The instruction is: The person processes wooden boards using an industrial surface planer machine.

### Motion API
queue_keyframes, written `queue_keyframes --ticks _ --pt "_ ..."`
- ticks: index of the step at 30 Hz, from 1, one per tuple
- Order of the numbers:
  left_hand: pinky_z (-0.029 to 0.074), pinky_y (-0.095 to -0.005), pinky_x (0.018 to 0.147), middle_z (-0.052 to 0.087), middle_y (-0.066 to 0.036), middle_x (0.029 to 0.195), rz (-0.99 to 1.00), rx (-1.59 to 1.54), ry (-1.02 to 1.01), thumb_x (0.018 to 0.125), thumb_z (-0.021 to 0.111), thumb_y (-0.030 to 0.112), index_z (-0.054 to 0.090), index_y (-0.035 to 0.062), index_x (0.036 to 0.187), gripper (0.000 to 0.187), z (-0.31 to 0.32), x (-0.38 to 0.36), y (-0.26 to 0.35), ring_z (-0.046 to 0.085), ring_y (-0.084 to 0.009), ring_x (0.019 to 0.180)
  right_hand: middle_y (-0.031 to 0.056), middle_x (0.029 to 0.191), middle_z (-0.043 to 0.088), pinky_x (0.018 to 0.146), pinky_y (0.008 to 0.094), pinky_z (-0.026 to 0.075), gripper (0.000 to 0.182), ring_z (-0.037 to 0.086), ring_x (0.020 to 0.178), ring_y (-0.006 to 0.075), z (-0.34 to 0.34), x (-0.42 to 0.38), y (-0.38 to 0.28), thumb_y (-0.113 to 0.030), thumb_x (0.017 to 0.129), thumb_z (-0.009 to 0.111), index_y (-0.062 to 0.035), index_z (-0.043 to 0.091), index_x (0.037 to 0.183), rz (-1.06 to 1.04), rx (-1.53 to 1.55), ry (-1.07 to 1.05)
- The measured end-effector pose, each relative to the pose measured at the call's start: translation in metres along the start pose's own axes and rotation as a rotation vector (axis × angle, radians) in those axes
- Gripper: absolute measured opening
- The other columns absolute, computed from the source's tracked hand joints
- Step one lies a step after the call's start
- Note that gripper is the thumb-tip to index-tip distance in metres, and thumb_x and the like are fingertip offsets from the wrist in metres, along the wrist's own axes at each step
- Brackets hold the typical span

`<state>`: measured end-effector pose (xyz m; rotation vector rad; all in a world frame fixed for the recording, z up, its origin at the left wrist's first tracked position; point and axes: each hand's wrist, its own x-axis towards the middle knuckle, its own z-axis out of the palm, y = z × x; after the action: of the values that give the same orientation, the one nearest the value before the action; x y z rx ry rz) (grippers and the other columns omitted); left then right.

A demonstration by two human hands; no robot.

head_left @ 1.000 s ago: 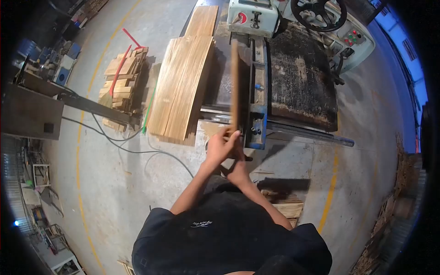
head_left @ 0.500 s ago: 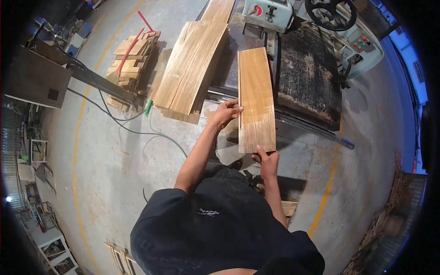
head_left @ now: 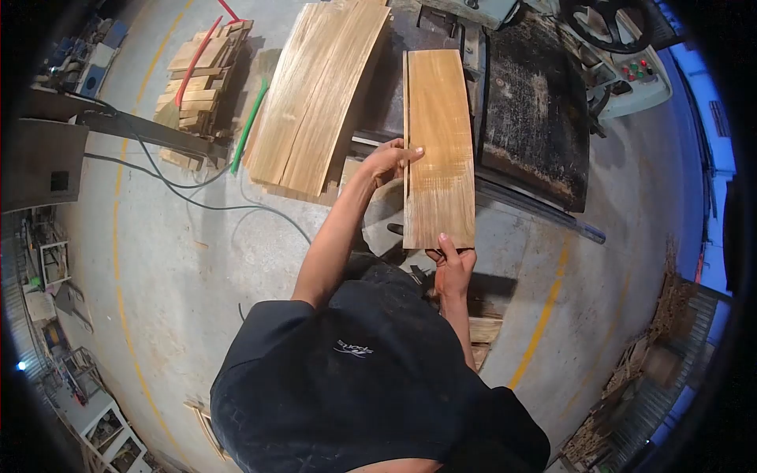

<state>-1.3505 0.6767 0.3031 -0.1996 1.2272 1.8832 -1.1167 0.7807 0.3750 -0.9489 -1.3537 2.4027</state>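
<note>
Since a second ago, the board point(head_left: 443, 102) has turned its wide face to view, long side running up the frame's upper middle. Fingers pinch it: left hand point(head_left: 385, 163) at its left edge, right hand point(head_left: 454, 272) at its bottom end.

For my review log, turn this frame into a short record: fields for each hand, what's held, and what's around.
Left hand: grips the board's left edge, thumb on the face
Right hand: holds the near end, thumb on top
Held: one board, streaked and greyer toward the near end, smoother and more golden beyond
Left of board: stack of boards; farther left, offcuts with a red handle across them
Right of board: dark machine bed; control panel beyond
Floor: cable, yellow lines
</note>
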Motion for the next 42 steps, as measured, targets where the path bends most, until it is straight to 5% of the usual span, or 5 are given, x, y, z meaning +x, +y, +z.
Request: queue_keyframes --ticks 17,21,27,35,42 --pt "0.038 -0.0255 0.046 0.049 0.005 0.064 0.384 0.43 0.277 0.083 0.076 0.03 0.058 0.0063 0.093 0.031 0.048 -0.066 0.095 0.045 -0.0085 0.049 0.015 0.133 0.056 0.098 0.032 0.042 0.054 0.054 0.121 0.0219 0.059 0.034 -0.008 0.008 0.088 0.051 -0.0001 0.044 0.141 -0.789 -0.813 0.103" --pt "0.042 -0.0343 0.053 0.051 -0.005 0.069 0.409 0.571 0.659 0.1 0.037 0.041 0.057 0.0066 0.091 0.04 -0.015 -0.152 0.164 0.047 -0.0164 0.057 0.0149 0.129 0.059 0.101 0.0442 0.038 0.04 0.052 0.125 0.0304 0.078 0.068 0.006 0.007 0.071 0.058 -0.005 0.071 0.107 -1.014 -1.264 -0.172" --pt "0.049 -0.0438 0.075 0.065 -0.021 0.089 0.665 1.773 1.792 0.09 0.063 0.029 0.064 -0.0024 0.102 0.033 -0.19 -0.196 0.196 0.062 -0.0364 0.083 0.0133 0.122 0.062 0.098 0.0421 0.039 0.028 0.052 0.123 0.0293 0.105 0.11 0.07 -0.003 0.077 0.061 -0.0054 0.072 0.103 -1.065 -1.119 -0.16" --pt "0.041 -0.0433 0.099 0.058 -0.022 0.123 1.091 1.32 0.414 0.085 0.069 0.019 0.06 0.0096 0.125 0.042 0.006 -0.075 0.056 0.052 -0.0367 0.119 0.0161 0.133 0.055 0.101 0.048 0.035 0.034 0.045 0.128 0.034 0.076 0.116 0.101 -0.009 0.085 0.055 -0.0048 0.064 0.118 -1.02 -1.248 -0.126" --pt "0.041 -0.0564 0.094 0.031 -0.038 0.141 0.8 1.517 0.834 0.078 0.069 0.052 0.056 0.0235 0.134 0.064 0.015 0.009 -0.043 0.044 -0.058 0.109 0.031 0.146 0.033 0.11 0.0498 0.028 0.061 0.034 0.134 0.0439 0.057 0.095 0.08 -0.023 0.09 0.056 0.0105 0.039 0.138 -0.914 -1.206 -0.193"
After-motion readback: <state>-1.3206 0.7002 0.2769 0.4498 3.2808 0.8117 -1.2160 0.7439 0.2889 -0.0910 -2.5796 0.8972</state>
